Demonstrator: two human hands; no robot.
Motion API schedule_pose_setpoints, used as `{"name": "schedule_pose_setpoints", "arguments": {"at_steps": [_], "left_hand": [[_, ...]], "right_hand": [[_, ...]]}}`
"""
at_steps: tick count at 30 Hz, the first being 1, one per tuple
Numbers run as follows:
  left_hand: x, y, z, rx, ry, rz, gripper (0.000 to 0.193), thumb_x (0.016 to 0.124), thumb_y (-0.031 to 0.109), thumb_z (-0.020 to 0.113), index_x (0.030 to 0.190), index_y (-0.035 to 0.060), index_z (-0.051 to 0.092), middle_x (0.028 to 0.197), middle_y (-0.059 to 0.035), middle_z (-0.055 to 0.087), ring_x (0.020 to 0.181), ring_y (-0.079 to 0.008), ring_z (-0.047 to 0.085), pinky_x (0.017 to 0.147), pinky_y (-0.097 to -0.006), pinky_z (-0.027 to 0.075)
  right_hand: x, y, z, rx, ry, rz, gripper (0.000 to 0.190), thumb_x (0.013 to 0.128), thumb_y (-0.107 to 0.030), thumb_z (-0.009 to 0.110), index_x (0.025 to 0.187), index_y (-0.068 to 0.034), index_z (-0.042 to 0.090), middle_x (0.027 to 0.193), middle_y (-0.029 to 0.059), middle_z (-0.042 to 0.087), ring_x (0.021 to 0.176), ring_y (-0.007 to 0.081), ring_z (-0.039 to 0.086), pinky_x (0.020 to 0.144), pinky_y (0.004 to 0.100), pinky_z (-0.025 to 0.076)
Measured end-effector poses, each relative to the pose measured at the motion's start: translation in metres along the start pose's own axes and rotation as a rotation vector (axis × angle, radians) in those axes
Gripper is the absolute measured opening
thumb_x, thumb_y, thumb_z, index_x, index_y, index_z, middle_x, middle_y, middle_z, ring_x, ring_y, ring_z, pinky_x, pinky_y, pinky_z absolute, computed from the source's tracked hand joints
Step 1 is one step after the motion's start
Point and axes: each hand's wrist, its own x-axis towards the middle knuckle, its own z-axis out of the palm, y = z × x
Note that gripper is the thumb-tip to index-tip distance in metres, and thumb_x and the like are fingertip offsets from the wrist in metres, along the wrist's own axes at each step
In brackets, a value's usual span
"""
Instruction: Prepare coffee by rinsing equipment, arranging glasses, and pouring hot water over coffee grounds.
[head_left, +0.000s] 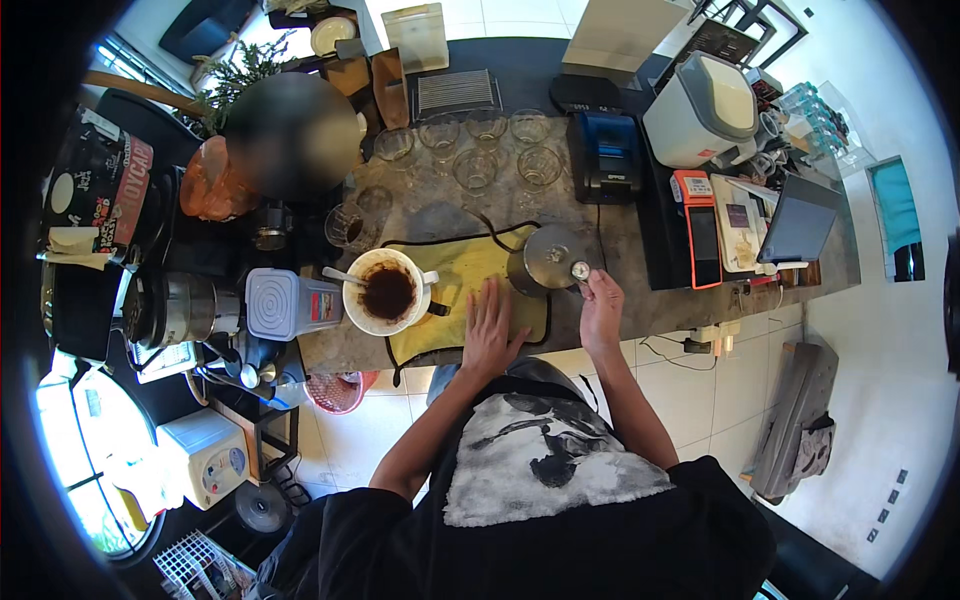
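Note:
My left hand (491, 330) rests palm down, fingers spread, on a yellow cloth (435, 270) with dark edging near the counter's front edge. My right hand (602, 307) pinches a small round metal thermometer dial (580, 271) beside a metal gooseneck kettle (551, 259), whose spout points to the back left. Left of my left hand stands a white coffee dripper (384, 291) with dark wet grounds and a spoon (341, 276) in it; a dark handle shows beneath it. The lower end of what my right hand holds is hidden.
Several clear glasses (475, 171) stand behind the cloth, another glass (351, 226) with dark liquid at left. A lidded plastic tub (281, 304) sits beside the dripper. A receipt printer (606, 157), an orange card terminal (703, 232) and a tablet (799, 219) are at right.

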Motion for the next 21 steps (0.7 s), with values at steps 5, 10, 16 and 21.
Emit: {"name": "schedule_pose_setpoints", "arguments": {"at_steps": [5, 10, 16, 21], "left_hand": [[-0.03, -0.001, -0.023, -0.182, 0.083, 0.064, 0.037, 0.088, 0.022, 0.07, 0.119, 0.0026, 0.065, 0.128, -0.0185, 0.063, 0.127, -0.0362, 0.055, 0.111, -0.048, 0.039], [-0.057, -0.017, -0.044, -0.114, 0.285, -0.144, 0.019, 0.084, 0.009, 0.071, 0.101, 0.003, 0.067, 0.104, -0.0136, 0.065, 0.1, -0.0326, 0.061, 0.088, -0.046, 0.047], [-0.081, -0.065, -0.048, -0.034, 0.479, -0.35, 0.019, 0.086, 0.009, 0.07, 0.099, -0.001, 0.061, 0.097, -0.0182, 0.06, 0.095, -0.0388, 0.057, 0.085, -0.048, 0.045], [-0.074, -0.084, -0.058, -0.018, 0.54, -0.458, 0.05, 0.086, 0.018, 0.073, 0.122, -0.0071, 0.05, 0.106, -0.0262, 0.055, 0.101, -0.0472, 0.052, 0.092, -0.054, 0.041]], "right_hand": [[0.005, 0.021, 0.023, -0.025, -0.011, 0.05, 0.024, 0.1, -0.014, 0.06, 0.077, -0.008, 0.056, 0.074, -0.0036, 0.047, 0.072, 0.0073, 0.041, 0.069, 0.0255, 0.032], [0.013, 0.043, 0.019, -0.13, -0.099, 0.016, 0.025, 0.102, -0.015, 0.059, 0.078, -0.007, 0.056, 0.075, -0.0037, 0.049, 0.072, 0.0071, 0.042, 0.068, 0.0258, 0.033], [0.011, 0.044, 0.016, -0.339, -0.113, -0.058, 0.02, 0.102, -0.017, 0.059, 0.087, -0.005, 0.055, 0.08, -0.0022, 0.05, 0.073, 0.007, 0.042, 0.069, 0.025, 0.036], [-0.024, 0.045, 0.026, -0.473, 0.333, -0.371, 0.011, 0.099, -0.012, 0.061, 0.098, -0.003, 0.055, 0.094, 0.0034, 0.055, 0.08, 0.0108, 0.048, 0.074, 0.0253, 0.041]]}}
